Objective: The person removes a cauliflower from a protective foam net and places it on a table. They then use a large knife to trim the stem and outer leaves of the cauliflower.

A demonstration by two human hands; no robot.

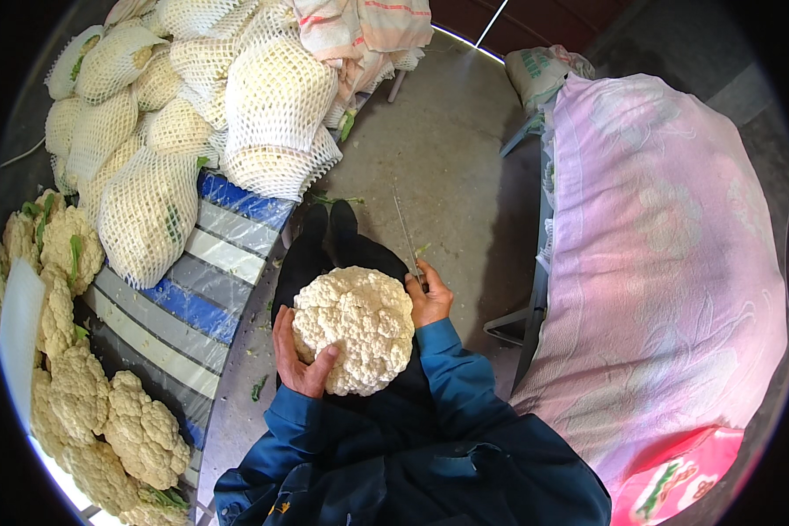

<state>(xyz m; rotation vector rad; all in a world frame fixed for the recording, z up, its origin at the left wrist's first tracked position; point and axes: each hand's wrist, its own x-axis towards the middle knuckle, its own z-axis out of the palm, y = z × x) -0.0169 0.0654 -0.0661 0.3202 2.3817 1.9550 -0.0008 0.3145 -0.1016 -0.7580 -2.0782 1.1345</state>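
A large white cauliflower head [354, 331] rests over my lap, its florets facing up. My left hand [302, 359] grips it from the left, with the thumb over the florets. At its right side, my right hand [429, 297] is closed around a long thin blade [405, 227], apparently a knife, pointing away from me over the floor. The knife's handle is hidden in my fingers. I cannot tell whether the right hand also touches the cauliflower. The underside of the head is out of sight.
To the left, a striped plastic-covered table [200, 299] bears cauliflowers in white foam nets [148, 214] and bare cauliflowers [79, 394]. A towel [368, 26] lies over the far nets. On the right, a pink blanket [651, 250] covers a long pile. A printed sack [536, 75] stands beyond it.
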